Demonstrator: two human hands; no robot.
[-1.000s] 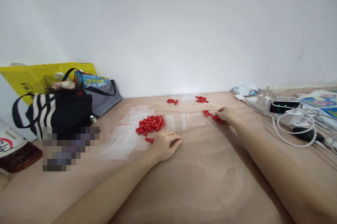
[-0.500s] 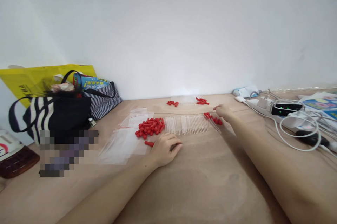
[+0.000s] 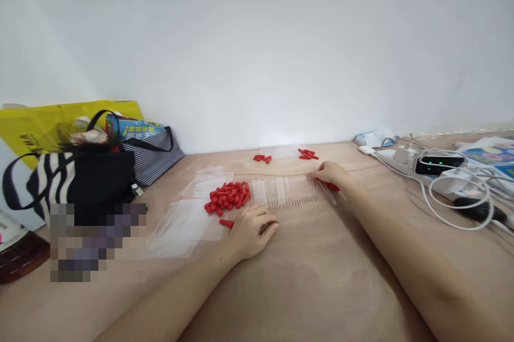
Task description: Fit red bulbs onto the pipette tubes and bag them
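My left hand (image 3: pixel 254 229) rests on the table with curled fingers, thumb close to the fingertips; what they hold, if anything, is hidden. One red rubber bulb (image 3: pixel 226 222) lies just left of it, and a pile of red bulbs (image 3: pixel 227 197) sits behind. Clear plastic bags (image 3: pixel 180 224) lie under and beside that pile. A row of clear thin tubes (image 3: pixel 283 192) stretches between my hands. At the row's right end, my right hand (image 3: pixel 330 172) reaches down with its fingers together over red-bulbed droppers (image 3: pixel 333 187), partly covering them.
Near the wall lie two small groups of red bulbs (image 3: pixel 262 158) with clear tubes (image 3: pixel 286 153) between them. On the right are a power strip (image 3: pixel 385 159) and white cables (image 3: pixel 458 228). A black bag (image 3: pixel 96 181), striped bag (image 3: pixel 155 157) and yellow bag (image 3: pixel 24 128) stand left.
My right hand has moved left and closer to the red-bulbed droppers, now covering part of them. My left hand stays nearly in place. The view has shifted slightly.
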